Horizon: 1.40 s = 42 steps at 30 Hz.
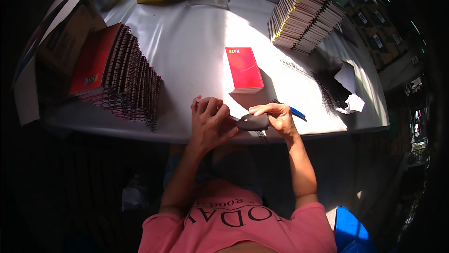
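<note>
Both hands grip a dark tool: left hand (209, 123) at its tip, right hand (277, 116) round the tool (253, 122); prob. light, stiff; red pad (244, 69) just beyond.

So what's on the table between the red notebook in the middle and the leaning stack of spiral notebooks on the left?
Nothing: in the head view, only bare white table separates the red notebook from the left stack.

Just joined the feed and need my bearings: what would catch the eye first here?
A bright red rectangular notebook lies alone in the sunlit middle of the white table. At the near edge, the right hand holds a small dark tool, with the left hand touching it. Stacks of spiral-bound notebooks flank both sides.
</note>
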Motion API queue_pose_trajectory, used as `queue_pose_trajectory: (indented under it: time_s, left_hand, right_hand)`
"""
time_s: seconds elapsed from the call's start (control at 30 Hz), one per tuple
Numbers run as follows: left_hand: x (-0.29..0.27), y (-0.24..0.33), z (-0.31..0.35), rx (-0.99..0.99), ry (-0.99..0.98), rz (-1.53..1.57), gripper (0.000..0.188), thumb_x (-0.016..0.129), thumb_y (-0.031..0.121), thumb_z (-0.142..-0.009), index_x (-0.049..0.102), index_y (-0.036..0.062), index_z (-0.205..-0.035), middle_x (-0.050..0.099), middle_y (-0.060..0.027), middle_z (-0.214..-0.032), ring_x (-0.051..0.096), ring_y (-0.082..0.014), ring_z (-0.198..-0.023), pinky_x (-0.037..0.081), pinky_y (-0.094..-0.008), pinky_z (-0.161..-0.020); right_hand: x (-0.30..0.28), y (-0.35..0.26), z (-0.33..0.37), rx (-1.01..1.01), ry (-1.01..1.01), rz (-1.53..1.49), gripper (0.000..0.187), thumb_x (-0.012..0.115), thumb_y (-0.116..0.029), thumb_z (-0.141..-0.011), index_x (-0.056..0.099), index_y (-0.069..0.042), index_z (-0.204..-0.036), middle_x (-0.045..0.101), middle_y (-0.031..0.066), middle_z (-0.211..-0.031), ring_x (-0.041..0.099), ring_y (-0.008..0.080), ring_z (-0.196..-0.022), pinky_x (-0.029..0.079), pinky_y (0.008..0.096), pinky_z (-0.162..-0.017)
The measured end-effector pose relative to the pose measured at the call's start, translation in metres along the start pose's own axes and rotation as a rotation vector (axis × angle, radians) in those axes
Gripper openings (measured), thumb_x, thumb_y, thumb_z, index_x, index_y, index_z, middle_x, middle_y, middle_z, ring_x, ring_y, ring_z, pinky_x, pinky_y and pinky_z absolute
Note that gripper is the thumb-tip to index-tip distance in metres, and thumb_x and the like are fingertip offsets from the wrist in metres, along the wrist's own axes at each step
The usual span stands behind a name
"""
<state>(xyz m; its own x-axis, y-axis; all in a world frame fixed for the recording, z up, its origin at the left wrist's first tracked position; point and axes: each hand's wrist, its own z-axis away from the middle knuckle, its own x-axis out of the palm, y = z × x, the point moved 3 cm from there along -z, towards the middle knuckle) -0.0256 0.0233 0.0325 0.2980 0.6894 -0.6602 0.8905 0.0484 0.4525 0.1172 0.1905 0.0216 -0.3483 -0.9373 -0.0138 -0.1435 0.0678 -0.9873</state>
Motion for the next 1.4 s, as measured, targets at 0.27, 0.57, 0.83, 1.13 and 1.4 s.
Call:
queue_pose_trajectory:
  time_s: [0.27,0.57,0.83,1.13,1.4]
  left_hand:
    - [-0.003,-0.002,0.001,0.002,0.012,0.03,0.045,0.078,0.04,-0.058,0.054,0.0092,-0.079,0.05,-0.0064,-0.099,0.046,-0.028,-0.101,0.03,-0.0512,-0.096]
    - [-0.002,-0.007,0.003,-0.064,0.049,0.123,0.043,0.083,0.034,-0.055,0.055,0.0088,-0.074,0.047,-0.0084,-0.115,0.045,-0.0265,-0.102,0.036,-0.0455,-0.088]
    - [0.019,-0.033,0.002,-0.23,0.126,0.435,0.057,0.092,0.029,-0.044,0.052,0.0072,-0.078,0.038,-0.013,-0.119,0.042,-0.0275,-0.096,0.048,-0.0382,-0.07]
    - [0.031,-0.037,0.003,-0.329,0.225,0.793,0.075,0.093,0.032,-0.046,0.044,0.0078,-0.098,0.039,-0.0115,-0.103,0.045,-0.0231,-0.097,0.046,-0.0364,-0.075]
    - [0.016,-0.021,0.006,-0.07,0.252,0.318,0.067,0.091,0.025,-0.048,0.06,0.0131,-0.107,0.041,-0.0095,-0.107,0.049,-0.0194,-0.084,0.049,-0.0327,-0.07]
  right_hand:
    - [0.011,-0.01,-0.009,0.06,0.051,0.128,0.013,0.07,-0.004,-0.077,0.069,0.001,-0.089,0.07,0.015,-0.095,0.066,0.0241,-0.095,0.05,0.0361,-0.088]
    - [0.03,-0.032,-0.014,-0.224,-0.004,-0.052,0.019,0.062,0.007,-0.074,0.071,-0.002,-0.088,0.071,0.0104,-0.088,0.067,0.017,-0.085,0.052,0.0284,-0.079]
    - [0.037,-0.035,-0.018,-0.155,0.052,0.069,0.013,0.067,0.004,-0.074,0.071,-0.001,-0.085,0.069,0.0109,-0.085,0.067,0.0183,-0.082,0.053,0.0295,-0.079]
    - [0.027,-0.024,-0.033,0.029,0.113,0.443,0.015,0.067,0.003,-0.075,0.071,0.001,-0.089,0.07,0.0112,-0.085,0.066,0.0156,-0.077,0.053,0.0251,-0.069]
    - [0.006,-0.063,-0.003,0.007,0.287,0.137,0.031,0.075,-0.004,-0.074,0.065,0.004,-0.103,0.067,0.0085,-0.094,0.063,0.0143,-0.081,0.052,0.0263,-0.076]
